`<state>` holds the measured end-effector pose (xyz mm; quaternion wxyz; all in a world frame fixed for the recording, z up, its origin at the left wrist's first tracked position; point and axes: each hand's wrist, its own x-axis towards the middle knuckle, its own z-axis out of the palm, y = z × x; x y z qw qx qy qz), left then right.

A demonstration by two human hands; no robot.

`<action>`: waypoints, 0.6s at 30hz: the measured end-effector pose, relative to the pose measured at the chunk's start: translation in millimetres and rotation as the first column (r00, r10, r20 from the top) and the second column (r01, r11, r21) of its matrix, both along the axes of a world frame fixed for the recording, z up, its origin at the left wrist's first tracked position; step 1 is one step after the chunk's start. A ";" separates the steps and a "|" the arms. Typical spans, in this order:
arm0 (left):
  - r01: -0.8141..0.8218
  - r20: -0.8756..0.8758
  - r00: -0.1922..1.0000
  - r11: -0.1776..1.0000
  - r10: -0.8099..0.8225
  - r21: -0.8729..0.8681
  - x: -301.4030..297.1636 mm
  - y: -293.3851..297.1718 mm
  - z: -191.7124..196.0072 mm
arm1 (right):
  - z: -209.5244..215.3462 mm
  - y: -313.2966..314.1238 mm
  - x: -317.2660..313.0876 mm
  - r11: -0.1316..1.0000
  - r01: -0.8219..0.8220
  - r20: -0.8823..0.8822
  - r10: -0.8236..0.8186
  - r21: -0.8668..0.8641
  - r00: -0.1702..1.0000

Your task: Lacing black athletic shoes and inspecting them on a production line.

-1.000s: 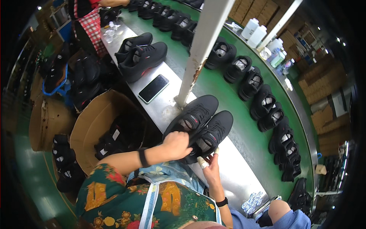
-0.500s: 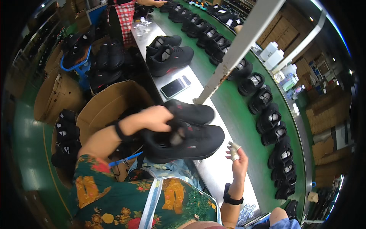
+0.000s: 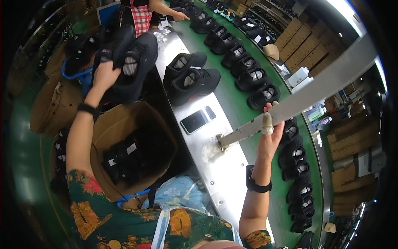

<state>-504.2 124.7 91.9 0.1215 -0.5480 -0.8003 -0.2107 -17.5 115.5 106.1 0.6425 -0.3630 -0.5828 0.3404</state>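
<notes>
Long, smooth green worktop [image 3: 238,116] curves thru the rm, w/ a shiny bare-metal ledge [image 3: 232,176] on the person's side. Row of matte black sneakers w/ pale stuffing [image 3: 251,79] runs along the green. L hand [image 3: 107,77] is closed on a pair of black lace-up shoes w/ pale stuffing [image 3: 141,62], held up off the ledge, L of it, nr the upper rim of an open brown cardboard box [image 3: 110,126]. Dark items w/ white tags [image 3: 120,159] lie in the box.

R hand [image 3: 271,139], pale coverings on some digits, is raised over the green beside a slanting whitish metal post [image 3: 315,87], fingertips by the nearest black sneaker [image 3: 265,96] of the upper run; can't tell if it touches or grips it, post is partly in the way.

On the ledge: 2 black shoes w/ a red sole accent [image 3: 192,85], side by side, & just below them a dark-screened phone w/ pale edge [image 3: 198,120]. Co-worker's bare hand [image 3: 180,16] is at the far end, nr the row.
</notes>
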 end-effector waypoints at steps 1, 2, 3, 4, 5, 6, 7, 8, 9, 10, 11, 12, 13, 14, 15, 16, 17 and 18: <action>-0.020 -0.031 0.999 1.000 0.020 -0.004 -7.9 25.3 -0.8 | -0.6 5.2 -5.5 0.999 0.050 -0.072 -0.051 -0.020 0.996; -0.035 -0.038 0.999 0.999 0.035 -0.006 -14.5 50.2 -0.7 | -0.8 9.7 -9.3 0.992 0.128 -0.041 -0.127 0.011 0.991; -0.044 -0.068 0.997 0.999 0.044 -0.001 -18.9 73.4 -1.5 | -2.7 12.8 -14.3 0.993 0.115 -0.021 -0.115 -0.009 0.993; -0.044 -0.079 0.996 0.999 0.042 -0.016 -21.4 95.3 -3.8 | -4.2 14.5 -17.4 0.979 0.195 -0.019 -0.194 0.060 0.981; -0.032 -0.107 0.994 0.999 0.031 -0.008 -22.7 116.8 -6.3 | -6.3 16.2 -21.1 0.954 0.280 -0.013 -0.281 0.109 0.960; -0.036 -0.099 0.995 0.999 0.033 -0.037 -22.2 135.8 -11.0 | -7.8 16.3 -23.0 0.942 0.325 -0.030 -0.324 0.088 0.946; -0.022 -0.117 0.993 0.999 0.018 -0.034 -21.0 156.3 -15.2 | -9.4 17.0 -25.3 0.943 0.324 -0.022 -0.323 0.083 0.946; 0.001 -0.132 0.991 1.000 -0.003 -0.018 -19.2 176.0 -19.6 | -10.8 17.0 -26.8 0.923 0.377 -0.010 -0.377 0.074 0.926; 0.000 -0.127 0.992 1.000 -0.004 -0.029 -16.7 193.3 -25.3 | -11.7 17.3 -27.9 0.895 0.439 -0.017 -0.439 0.074 0.898; 0.012 -0.149 0.989 1.000 -0.016 -0.025 -12.9 210.5 -31.9 | -12.9 17.1 -29.1 0.891 0.443 -0.008 -0.444 0.098 0.896; 0.026 -0.174 0.984 0.999 -0.029 -0.019 -8.7 227.2 -37.6 | -12.9 17.2 -29.8 0.891 0.441 -0.001 -0.443 0.108 0.896; 0.023 -0.146 0.989 0.999 -0.029 -0.044 -4.0 242.8 -43.7 | -13.1 17.5 -31.1 0.887 0.451 0.007 -0.454 0.101 0.891; 0.032 -0.142 0.989 0.998 -0.038 -0.047 -0.2 255.0 -50.3 | -12.4 17.4 -32.0 0.878 0.467 0.010 -0.471 0.099 0.882; 0.065 -0.129 0.989 0.996 -0.073 -0.066 3.2 267.6 -56.0 | -12.0 18.0 -33.9 0.862 0.495 0.026 -0.500 0.105 0.865; 0.109 -0.112 0.987 0.991 -0.118 -0.077 5.7 278.1 -62.0 | -11.0 18.1 -35.3 0.858 0.503 0.031 -0.508 0.104 0.861; 0.161 -0.083 0.982 0.983 -0.168 -0.086 5.7 287.4 -66.6 | -10.2 18.4 -37.4 0.849 0.520 0.039 -0.525 0.088 0.850; 0.168 -0.079 0.981 0.981 -0.175 -0.093 4.8 296.7 -70.3 | -9.1 18.4 -39.3 0.829 0.556 0.039 -0.558 0.062 0.829; 0.246 -0.055 0.965 0.958 -0.256 -0.146 1.8 305.1 -73.4 | -8.3 18.2 -41.8 0.841 0.539 0.041 -0.541 0.052 0.840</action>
